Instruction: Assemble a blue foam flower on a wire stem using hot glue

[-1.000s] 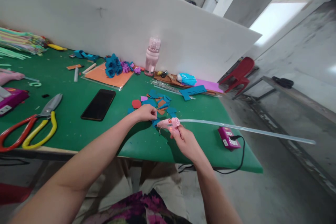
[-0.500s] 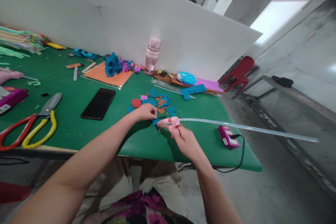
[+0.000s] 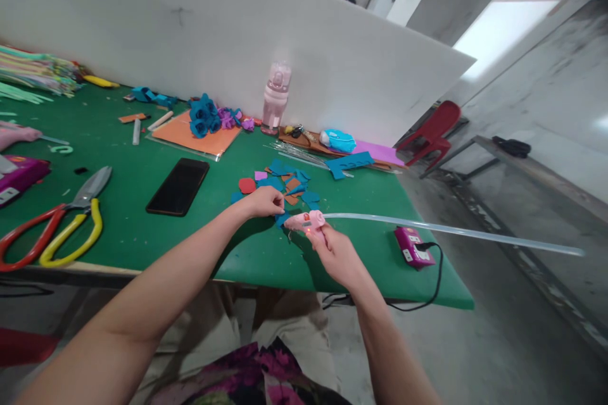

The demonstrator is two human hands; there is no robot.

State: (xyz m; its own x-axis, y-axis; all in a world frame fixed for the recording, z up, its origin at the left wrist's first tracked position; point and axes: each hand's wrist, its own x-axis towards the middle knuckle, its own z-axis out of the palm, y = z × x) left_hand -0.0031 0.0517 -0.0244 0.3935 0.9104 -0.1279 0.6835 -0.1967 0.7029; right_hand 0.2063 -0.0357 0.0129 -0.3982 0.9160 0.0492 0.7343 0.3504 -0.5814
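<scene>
The right hand is gripping the pink glue gun, nozzle aimed at a teal foam piece the left hand is apparently pinching steady on the green table.

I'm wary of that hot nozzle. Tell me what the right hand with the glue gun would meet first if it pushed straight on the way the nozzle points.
The right hand aims the pink glue gun leftward. First in line, almost at the nozzle, is the blue foam piece pinched by the left hand, then probably those fingers; depth is unclear.

White board backs the green table — red chair beyond.
</scene>
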